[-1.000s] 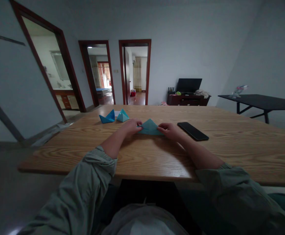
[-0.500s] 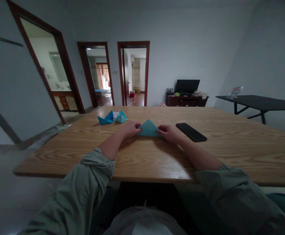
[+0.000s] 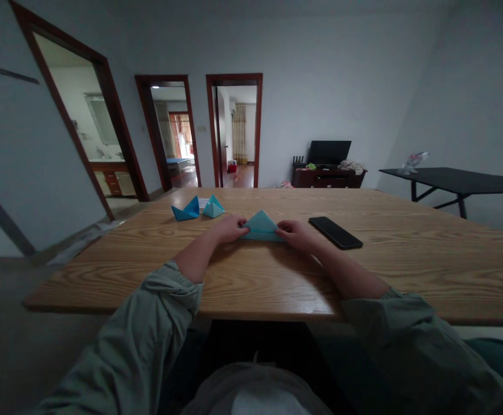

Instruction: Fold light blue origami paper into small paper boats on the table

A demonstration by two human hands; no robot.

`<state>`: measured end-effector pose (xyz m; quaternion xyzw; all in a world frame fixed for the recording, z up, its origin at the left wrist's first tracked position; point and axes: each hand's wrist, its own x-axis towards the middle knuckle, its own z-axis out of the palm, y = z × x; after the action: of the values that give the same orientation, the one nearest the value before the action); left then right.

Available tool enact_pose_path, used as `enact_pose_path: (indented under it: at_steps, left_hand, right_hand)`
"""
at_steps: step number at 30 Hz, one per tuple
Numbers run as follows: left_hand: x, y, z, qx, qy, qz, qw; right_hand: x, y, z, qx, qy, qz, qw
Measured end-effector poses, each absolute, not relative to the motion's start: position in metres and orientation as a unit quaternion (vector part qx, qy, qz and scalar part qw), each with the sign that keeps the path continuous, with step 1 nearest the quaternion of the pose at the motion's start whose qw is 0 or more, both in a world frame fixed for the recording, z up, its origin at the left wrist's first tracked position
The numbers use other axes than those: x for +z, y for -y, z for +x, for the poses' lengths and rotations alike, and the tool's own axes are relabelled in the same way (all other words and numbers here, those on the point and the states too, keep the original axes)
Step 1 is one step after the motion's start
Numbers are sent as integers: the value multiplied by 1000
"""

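A light blue sheet of folded paper [image 3: 261, 226], peaked at the top with a straight band along its bottom, is between my hands on the wooden table. My left hand [image 3: 231, 228] pinches its left corner. At the right corner, my right hand [image 3: 292, 231] grips the paper with thumb and fingers. The corners themselves are partly covered by my fingers. Farther off to the left stand a darker blue folded paper boat [image 3: 186, 210] and a light blue folded paper piece [image 3: 213, 207] with a pointed top.
A black smartphone [image 3: 335, 233] lies right of my right hand. The wooden table [image 3: 147, 288] has its near edge close to my body. A small white paper [image 3: 203, 203] sits behind the folded pieces. A black table [image 3: 459, 180] stands beyond at the right.
Both hands keep their hold on the light blue paper, which looks the same. The whole view has shifted very slightly.
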<state>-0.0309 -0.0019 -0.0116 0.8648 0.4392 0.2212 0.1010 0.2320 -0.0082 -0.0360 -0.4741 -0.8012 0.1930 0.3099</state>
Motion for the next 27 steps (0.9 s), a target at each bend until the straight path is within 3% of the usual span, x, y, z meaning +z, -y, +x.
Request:
enact_pose_path:
  at_steps: [27]
  left_hand:
    - [-7, 8, -30, 174, -427, 873, 159]
  right_hand:
    - [-26, 21, 229, 192, 795, -527, 231]
